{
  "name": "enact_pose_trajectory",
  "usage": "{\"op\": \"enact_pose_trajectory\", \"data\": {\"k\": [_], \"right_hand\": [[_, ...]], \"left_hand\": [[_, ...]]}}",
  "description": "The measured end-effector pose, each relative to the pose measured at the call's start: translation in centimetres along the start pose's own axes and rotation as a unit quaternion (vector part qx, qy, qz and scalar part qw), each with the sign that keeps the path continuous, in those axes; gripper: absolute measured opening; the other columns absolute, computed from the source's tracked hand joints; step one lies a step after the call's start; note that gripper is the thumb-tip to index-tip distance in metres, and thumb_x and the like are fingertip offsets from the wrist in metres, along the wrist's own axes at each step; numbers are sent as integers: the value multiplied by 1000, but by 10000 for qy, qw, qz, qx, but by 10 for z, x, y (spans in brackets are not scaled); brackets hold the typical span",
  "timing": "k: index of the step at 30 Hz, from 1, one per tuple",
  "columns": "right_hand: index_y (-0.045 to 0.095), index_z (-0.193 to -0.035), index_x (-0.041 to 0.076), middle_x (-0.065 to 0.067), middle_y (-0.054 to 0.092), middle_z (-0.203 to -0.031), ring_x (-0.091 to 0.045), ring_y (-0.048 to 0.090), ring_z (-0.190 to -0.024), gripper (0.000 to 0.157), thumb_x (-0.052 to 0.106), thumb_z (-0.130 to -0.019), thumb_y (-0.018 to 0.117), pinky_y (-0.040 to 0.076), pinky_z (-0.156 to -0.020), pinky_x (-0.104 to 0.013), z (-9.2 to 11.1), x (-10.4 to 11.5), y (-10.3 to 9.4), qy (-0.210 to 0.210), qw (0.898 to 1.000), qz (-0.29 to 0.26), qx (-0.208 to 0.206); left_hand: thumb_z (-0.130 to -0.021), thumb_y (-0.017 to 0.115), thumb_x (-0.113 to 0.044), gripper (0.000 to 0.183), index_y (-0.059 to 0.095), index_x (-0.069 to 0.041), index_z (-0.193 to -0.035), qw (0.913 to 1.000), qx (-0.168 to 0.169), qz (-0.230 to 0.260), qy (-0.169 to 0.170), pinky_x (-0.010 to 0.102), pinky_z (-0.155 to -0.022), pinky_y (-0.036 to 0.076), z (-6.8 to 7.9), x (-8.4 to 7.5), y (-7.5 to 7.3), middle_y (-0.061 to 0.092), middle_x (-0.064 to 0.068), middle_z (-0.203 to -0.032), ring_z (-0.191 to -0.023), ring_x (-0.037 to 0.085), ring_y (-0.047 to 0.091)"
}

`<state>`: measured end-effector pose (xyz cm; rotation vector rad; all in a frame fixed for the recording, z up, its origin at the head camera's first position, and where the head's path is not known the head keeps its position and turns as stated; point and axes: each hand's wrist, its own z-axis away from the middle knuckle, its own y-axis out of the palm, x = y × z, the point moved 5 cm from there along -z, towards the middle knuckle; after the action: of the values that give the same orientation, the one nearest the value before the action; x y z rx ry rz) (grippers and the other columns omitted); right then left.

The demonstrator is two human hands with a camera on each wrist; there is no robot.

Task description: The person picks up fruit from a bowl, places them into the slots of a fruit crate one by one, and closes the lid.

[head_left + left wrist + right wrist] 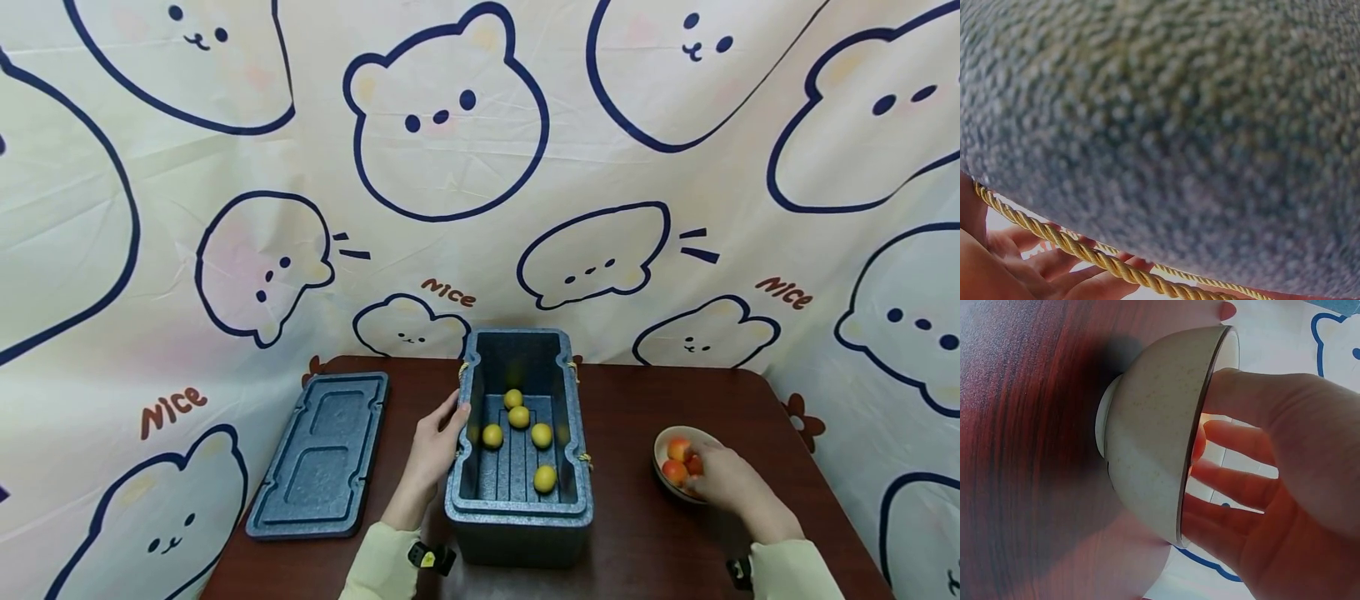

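Note:
A blue-grey speckled foam box [517, 517] stands lidless on the table, with several small yellow balls or fruits [545, 478] on its ribbed floor. My left hand [437, 437] rests against the left wall of this box, its thumb near the rim. In the left wrist view its fingers [1054, 265] lie behind a twisted gold cord [1091, 255] beside the box. To the right, my right hand [731, 479] reaches into a cream bowl [1154, 425] of round orange-red fruits [675, 472]. The bowl's rim hides its fingertips, so a hold on any fruit cannot be told.
Left of the box lies its matching foam lid [318, 458], with two recessed panels. Everything stands on a dark red-brown wooden table [622, 533]. A pale cloth [450, 250] printed with cartoon bears hangs behind the table and at its sides.

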<state>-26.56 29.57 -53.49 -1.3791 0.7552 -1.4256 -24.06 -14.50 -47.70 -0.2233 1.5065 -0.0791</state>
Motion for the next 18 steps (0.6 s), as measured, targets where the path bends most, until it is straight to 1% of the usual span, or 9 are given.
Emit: {"op": "enact_pose_trajectory", "data": {"k": [2,5,8,11,14,16,18], "right_hand": [[65,-113,-5,-14,66,-102,-26,57,-83,42,19,-82,79,50,-75,-48,-1,-1,1,79,9999,38,78],[68,-103,-2,-10,66,-94,-24,56,-76,32,21,-83,77,48,-71,-44,-1,-3,2,147,9997,102,136],[68,-90,3,-6,61,-81,-21,52,-69,22,23,-84,76,44,-64,-39,-2,-4,4,242,9995,89,155],[64,-84,6,-4,52,-72,-21,49,-63,19,22,-85,75,39,-61,-36,-2,-4,5,348,9993,17,134],[63,-85,5,-5,53,-74,-22,49,-65,16,17,-83,73,40,-62,-38,-4,-2,5,360,9993,-42,98],[62,-92,1,-7,56,-79,-24,50,-69,20,14,-80,72,42,-65,-41,-7,0,5,386,9992,-91,92],[60,-102,-4,-9,59,-86,-26,52,-73,31,13,-78,72,44,-68,-44,-8,0,5,456,9988,-144,99]], "left_hand": [[-104,57,-41,58,47,-10,-152,10000,-8,-7,10,56,-112,36,0,0,0,45,14,-155,-143,33,38],[-104,57,-40,58,47,-10,-152,10000,-6,-9,25,56,-113,36,0,-1,0,44,14,-155,-144,33,38],[-104,57,-40,58,47,-10,-152,10000,-9,-20,27,57,-113,35,1,0,0,44,14,-155,-144,33,37],[-104,56,-41,58,47,-10,-152,10000,-9,-34,18,57,-113,35,1,0,0,44,14,-155,-144,33,38],[-104,56,-41,58,47,-10,-152,10000,-4,-33,28,57,-113,35,1,0,0,44,14,-155,-144,33,38],[-104,56,-42,59,47,-10,-152,10000,-6,-41,33,57,-113,35,0,0,0,44,14,-155,-144,33,38],[-104,56,-41,59,47,-10,-152,10000,-13,-44,42,57,-113,35,0,-1,0,45,14,-155,-144,33,38]]}}
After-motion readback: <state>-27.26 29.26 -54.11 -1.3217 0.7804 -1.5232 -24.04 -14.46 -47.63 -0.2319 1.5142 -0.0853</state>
